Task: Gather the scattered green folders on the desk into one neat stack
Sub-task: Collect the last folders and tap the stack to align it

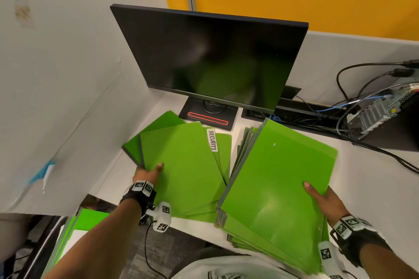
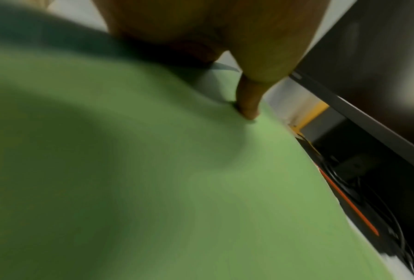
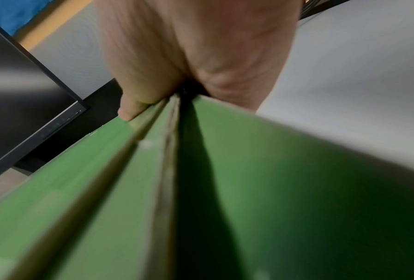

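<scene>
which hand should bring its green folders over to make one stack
Left, probably: the left hand pinches only a few fanned folders, while the right hand grips the thicker pile.

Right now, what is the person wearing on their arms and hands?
Both forearms are bare, with no sleeves. Each wrist carries a black strap: the left strap and the right strap. White blocks printed with black-and-white square codes sit on both. A thin black cable hangs from the left one. Both hands are bare.
</scene>
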Demonstrator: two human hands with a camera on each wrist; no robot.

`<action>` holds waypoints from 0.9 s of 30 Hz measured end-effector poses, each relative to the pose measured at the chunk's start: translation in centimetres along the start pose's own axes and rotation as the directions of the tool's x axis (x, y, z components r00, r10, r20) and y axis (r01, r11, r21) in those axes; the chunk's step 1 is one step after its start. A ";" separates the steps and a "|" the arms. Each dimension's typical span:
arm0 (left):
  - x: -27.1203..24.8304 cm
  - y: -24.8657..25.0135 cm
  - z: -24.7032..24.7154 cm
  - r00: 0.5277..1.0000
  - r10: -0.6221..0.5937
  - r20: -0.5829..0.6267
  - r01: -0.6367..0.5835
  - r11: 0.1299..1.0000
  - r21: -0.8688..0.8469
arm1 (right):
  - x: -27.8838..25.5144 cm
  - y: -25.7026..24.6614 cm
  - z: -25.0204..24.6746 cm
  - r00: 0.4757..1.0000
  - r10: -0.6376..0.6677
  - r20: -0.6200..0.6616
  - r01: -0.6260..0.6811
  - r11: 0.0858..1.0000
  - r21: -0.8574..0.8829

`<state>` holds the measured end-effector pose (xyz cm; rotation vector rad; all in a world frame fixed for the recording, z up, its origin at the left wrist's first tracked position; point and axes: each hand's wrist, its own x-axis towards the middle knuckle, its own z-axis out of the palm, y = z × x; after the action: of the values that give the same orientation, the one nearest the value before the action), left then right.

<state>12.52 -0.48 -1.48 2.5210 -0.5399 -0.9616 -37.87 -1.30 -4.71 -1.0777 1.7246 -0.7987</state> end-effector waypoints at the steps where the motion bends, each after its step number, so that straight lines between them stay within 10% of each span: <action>1: -0.1 -0.2 -0.2 0.997 -0.071 0.000 0.071 0.997 0.024 | 0.0 -0.2 0.0 1.000 -0.001 -0.003 0.001 1.000 -0.014; 10: 5.7 -2.0 1.9 0.968 -0.234 0.092 0.234 0.972 0.019 | 0.4 -0.9 0.4 1.000 -0.011 0.001 0.011 0.999 -0.052; 19: -1.2 0.3 -0.5 0.991 0.054 -0.119 -0.085 0.958 -0.276 | 0.4 -0.6 0.4 0.999 0.007 0.046 -0.008 1.000 0.011; 27: -0.5 -1.0 -3.6 0.973 0.197 -0.118 -0.228 0.772 -0.593 | 0.3 -0.5 0.5 0.999 0.000 0.037 -0.001 1.000 0.025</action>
<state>14.88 1.40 0.73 1.8543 -0.4064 -0.8178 -37.26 -1.79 -4.56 -1.0687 1.6798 -0.7938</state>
